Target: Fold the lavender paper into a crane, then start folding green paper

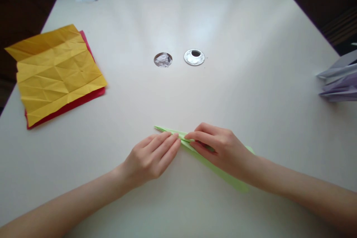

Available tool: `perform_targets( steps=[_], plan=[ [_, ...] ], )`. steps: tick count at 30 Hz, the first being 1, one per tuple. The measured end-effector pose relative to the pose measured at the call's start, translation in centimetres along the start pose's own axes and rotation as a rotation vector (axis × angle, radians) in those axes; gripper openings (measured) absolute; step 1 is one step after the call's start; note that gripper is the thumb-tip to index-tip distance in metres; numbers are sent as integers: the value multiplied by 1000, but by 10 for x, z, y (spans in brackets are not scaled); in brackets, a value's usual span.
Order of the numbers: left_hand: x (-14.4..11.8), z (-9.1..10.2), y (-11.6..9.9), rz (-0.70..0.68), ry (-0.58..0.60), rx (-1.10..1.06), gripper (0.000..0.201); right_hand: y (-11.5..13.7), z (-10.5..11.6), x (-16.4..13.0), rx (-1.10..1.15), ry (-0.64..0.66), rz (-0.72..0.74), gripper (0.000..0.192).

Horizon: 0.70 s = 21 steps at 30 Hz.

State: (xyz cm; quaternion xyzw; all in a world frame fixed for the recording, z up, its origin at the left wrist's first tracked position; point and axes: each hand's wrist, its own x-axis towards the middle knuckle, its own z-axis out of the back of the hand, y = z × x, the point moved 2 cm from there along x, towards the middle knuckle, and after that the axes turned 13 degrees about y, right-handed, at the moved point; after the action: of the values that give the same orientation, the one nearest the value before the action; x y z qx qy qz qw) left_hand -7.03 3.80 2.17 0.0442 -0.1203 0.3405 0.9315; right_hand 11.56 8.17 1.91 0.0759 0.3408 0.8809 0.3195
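A light green sheet of origami paper (222, 173), folded into a long narrow shape, lies slantwise on the table near its front. Its thin pointed tip shows at the upper left, and a wider part spreads toward the lower right. My left hand (153, 154) has its fingers together, pressed on the folded paper just behind the tip. Close beside it, my right hand (220, 145) pinches a folded edge between thumb and fingers. Part of the paper is hidden under both hands, and a corner shows behind the right wrist.
On the left, a creased yellow sheet (60, 76) lies over a red one (69, 106). Folded white and purple paper (341, 83) stands at the right edge. Two round holes are in the white table (134, 96), one holding crumpled paper (163, 60), the other a metal ring (192, 59).
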Motion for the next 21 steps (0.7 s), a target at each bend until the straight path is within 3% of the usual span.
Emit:
perform_targets(
  steps=[7,21],
  plan=[
    [1,-3,4,66,29,-142,24,1,-1,1,-50,-18,7,13],
    [-1,-4,3,43,-36,-153,19,5,-6,0,-65,-134,133,19]
  ],
)
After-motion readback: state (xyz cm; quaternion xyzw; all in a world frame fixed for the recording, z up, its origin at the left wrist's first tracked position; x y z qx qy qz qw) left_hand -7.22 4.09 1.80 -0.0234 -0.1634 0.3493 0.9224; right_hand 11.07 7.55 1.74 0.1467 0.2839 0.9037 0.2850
